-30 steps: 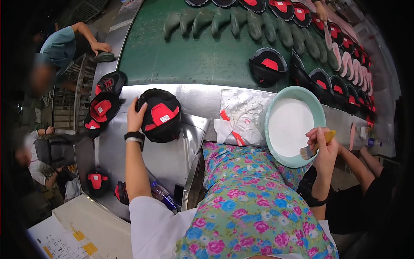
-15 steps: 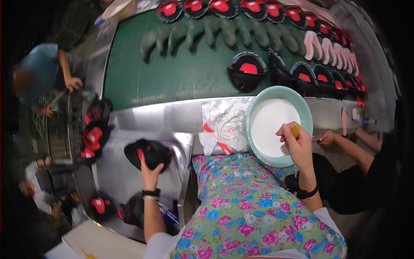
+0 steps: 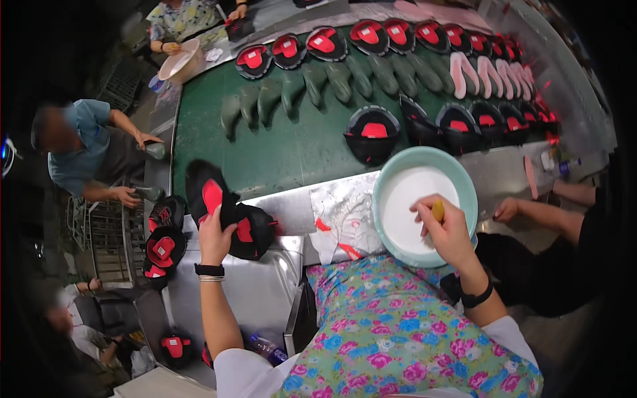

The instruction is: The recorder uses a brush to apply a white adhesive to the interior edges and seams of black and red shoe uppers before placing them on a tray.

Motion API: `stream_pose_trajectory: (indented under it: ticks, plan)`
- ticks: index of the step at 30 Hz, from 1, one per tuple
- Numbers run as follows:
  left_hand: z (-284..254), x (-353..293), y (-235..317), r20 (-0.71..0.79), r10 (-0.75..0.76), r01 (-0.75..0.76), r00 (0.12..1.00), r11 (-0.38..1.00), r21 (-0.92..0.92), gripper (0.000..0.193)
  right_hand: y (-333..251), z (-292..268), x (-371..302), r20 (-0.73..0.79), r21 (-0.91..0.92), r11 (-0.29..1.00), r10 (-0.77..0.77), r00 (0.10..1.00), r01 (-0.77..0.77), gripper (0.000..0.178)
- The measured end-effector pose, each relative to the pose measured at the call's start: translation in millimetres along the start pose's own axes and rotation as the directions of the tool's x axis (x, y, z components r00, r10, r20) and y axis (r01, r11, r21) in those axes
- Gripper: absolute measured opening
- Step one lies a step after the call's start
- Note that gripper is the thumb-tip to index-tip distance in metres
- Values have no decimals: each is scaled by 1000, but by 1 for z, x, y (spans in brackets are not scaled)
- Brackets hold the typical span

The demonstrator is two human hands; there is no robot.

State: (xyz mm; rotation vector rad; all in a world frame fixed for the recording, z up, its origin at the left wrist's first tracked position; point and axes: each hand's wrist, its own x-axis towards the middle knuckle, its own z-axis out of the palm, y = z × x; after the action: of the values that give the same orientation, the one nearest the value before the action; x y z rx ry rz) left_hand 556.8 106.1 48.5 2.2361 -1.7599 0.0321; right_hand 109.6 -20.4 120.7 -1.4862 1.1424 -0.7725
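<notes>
My left hand (image 3: 216, 237) is closed on a black shoe upper (image 3: 213, 192) with a red lining, held over the near edge of the green work surface. A second black-and-red upper (image 3: 251, 232) rests against it on the right; whether my fingers grip that one too is hidden. My right hand (image 3: 443, 229) is closed around a brush with a yellow handle (image 3: 438, 211). Its bristles are partly hidden behind the hand, low over the white liquid (image 3: 415, 199) in a pale green basin (image 3: 472, 212).
Black-and-red uppers (image 3: 368, 36), green shoe lasts (image 3: 318, 83) and pink insole-like pieces (image 3: 462, 76) line the green surface (image 3: 265, 166). Several uppers (image 3: 162, 249) lie left. A co-worker (image 3: 83, 149) at left holds two lasts; another's arm (image 3: 541, 219) is near the basin's right.
My left hand has lifted away from the metal tray toward the green surface, and the uppers' red linings now show. My right hand has shifted slightly left over the basin. The left co-worker now holds lasts.
</notes>
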Motion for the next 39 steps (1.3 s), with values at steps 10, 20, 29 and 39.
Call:
stream_pose_trajectory:
  ticks: [10,20,29,39]
  plan:
    - [-64,15,221,177,715,-682,676,699,-217,25,-20,56,-2,368,-310,709,-526,767,634,37]
    - [3,-75,132,141,255,-190,957,912,-364,54,-32,38,-13,475,-178,777,-470,744,604,30]
    - [37,-81,115,173,444,-315,879,814,-488,45,-14,16,-15,385,-181,848,-406,829,499,23]
    - [5,-87,174,435,649,-114,623,626,-771,50,128,-22,-14,-310,-367,915,51,949,-169,17]
